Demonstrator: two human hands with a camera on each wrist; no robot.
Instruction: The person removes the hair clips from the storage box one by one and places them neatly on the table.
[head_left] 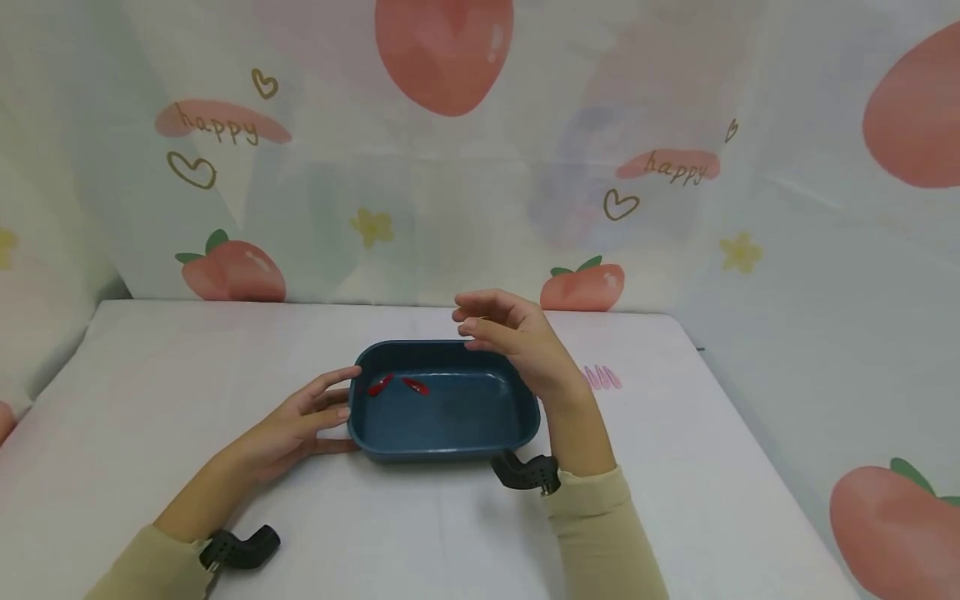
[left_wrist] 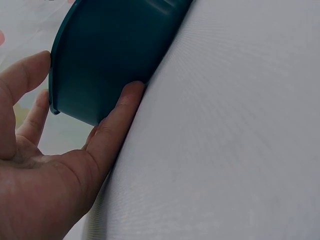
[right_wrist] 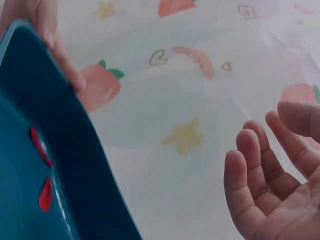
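Note:
A dark blue rectangular basin (head_left: pixel 450 417) with rounded corners stands on the table. Inside it, toward the left end, lie two small red teardrop-shaped hair clips (head_left: pixel 416 386), which also show in the right wrist view as red clips (right_wrist: pixel 45 195). My left hand (head_left: pixel 296 429) touches the basin's left end with its fingers spread. In the left wrist view, fingertips (left_wrist: pixel 134 90) meet the basin's rim and its lower side wall. My right hand (head_left: pixel 513 337) hovers over the basin's far right side, fingers slightly bent and holding nothing.
Several pink teardrop-shaped clips (head_left: pixel 602 377) lie in a row on the white table (head_left: pixel 360 533), right of the basin and partly behind my right forearm. A fruit-patterned curtain (head_left: pixel 450 192) hangs behind the table. Each wrist wears a black camera mount (head_left: pixel 240 548).

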